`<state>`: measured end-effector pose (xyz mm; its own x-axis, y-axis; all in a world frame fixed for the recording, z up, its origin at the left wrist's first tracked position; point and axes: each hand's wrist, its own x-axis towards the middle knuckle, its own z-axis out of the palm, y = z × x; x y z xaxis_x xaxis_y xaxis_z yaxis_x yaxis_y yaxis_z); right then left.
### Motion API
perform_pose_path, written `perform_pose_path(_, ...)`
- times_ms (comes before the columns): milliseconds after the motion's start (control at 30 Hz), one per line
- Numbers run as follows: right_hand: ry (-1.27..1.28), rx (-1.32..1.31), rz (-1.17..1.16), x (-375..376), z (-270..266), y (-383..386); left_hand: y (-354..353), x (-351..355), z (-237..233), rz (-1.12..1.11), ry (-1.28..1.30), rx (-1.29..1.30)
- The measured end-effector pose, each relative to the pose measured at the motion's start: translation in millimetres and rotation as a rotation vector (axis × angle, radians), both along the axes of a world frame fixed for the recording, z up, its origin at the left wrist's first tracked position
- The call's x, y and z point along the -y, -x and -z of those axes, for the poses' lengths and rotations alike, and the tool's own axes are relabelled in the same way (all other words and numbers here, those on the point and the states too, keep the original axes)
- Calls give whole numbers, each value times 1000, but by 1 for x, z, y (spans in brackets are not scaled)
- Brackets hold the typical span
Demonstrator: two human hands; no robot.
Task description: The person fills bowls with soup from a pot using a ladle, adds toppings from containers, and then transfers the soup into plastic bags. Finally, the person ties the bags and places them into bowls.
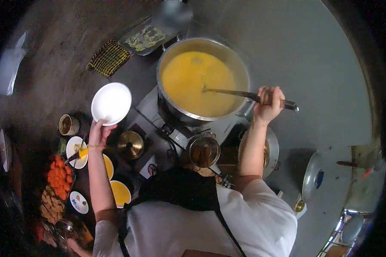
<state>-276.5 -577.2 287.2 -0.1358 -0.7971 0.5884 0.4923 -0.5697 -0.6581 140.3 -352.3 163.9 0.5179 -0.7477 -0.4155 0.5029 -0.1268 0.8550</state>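
Observation:
My left hand (101,135) grips the lower rim of an empty white bowl (111,103), held out left of a large steel pot (246,81). Yellow soup (180,81) fills much of the pot. My right hand (269,105) is wrapped round the dark handle of a ladle (231,92), just past the pot's right rim. The ladle's head is hidden in the soup. Below my left forearm stand two bowls of yellow soup (120,192), partly covered by the arm.
Left are orange pieces (60,176), brown pieces (52,205), a white bowl with a yellow-handled utensil (82,152) and a small cup (68,124). A brass-coloured pot (130,145) sits nearer. Behind lie a knitted cloth (109,58) and glass tray (143,39). Another person's hand (75,247) shows bottom left.

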Motion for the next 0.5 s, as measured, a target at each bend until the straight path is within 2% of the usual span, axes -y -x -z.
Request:
perform_pose_path(67, -61, 35, 52, 3, -1, 19, 11, 33, -5, 46, 6, -31)
perform_pose_path(133, -249, 247, 311, -1, -7, 37, 15, 62, -5, 140, 83, -79)
perform_pose_path(267, -230, 283, 393, -19, -24, 71, 44, 111, -21, 187, 106, -70)
perform_pose_path(400, -152, 325, 381, -34, -62, 92, 63, 151, -9, 279, 110, 8)
perform_pose_path(500, -4, 450, 197, -45, -90, 106, 84, 180, 8, 256, 101, 16)
